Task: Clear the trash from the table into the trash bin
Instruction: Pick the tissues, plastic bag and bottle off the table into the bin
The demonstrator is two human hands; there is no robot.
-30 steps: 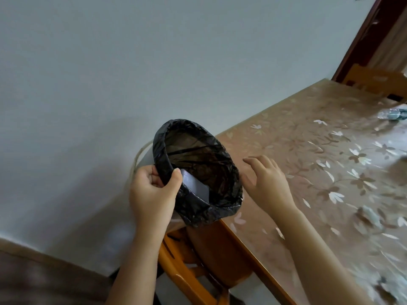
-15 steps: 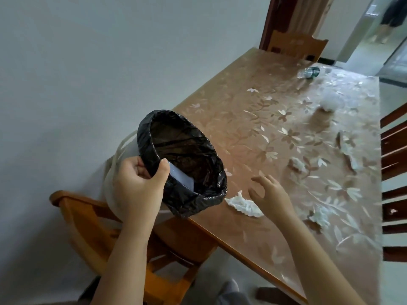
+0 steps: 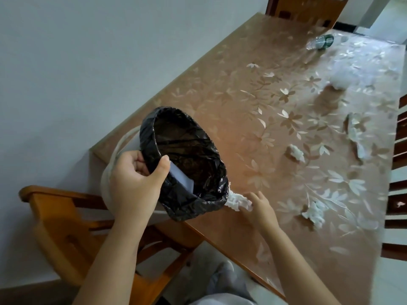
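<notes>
My left hand (image 3: pixel 134 179) grips the rim of a white trash bin (image 3: pixel 187 164) lined with a black bag, tilted with its mouth toward the table's near edge. A white slip of paper lies inside it. My right hand (image 3: pixel 261 208) rests on a crumpled white tissue (image 3: pixel 236 200) on the table, right beside the bin's rim, fingers touching it. More crumpled tissues lie further out: one (image 3: pixel 296 151) mid-table, one (image 3: pixel 313 213) near my right, a torn one (image 3: pixel 356 137) and a large wad (image 3: pixel 343 78) toward the far side. A plastic bottle (image 3: pixel 320 41) lies on its side at the far end.
The table (image 3: pixel 253 102) has a floral plastic cover and runs along a white wall. A wooden chair (image 3: pixel 66 227) stands under the bin at the near left corner. Another chair (image 3: pixel 306 9) is at the far end, and chair backs (image 3: pixel 398 194) line the right side.
My right hand has moved left onto the crumpled tissue, which now lies against the bin's rim. The view has swung to show more of the table.
</notes>
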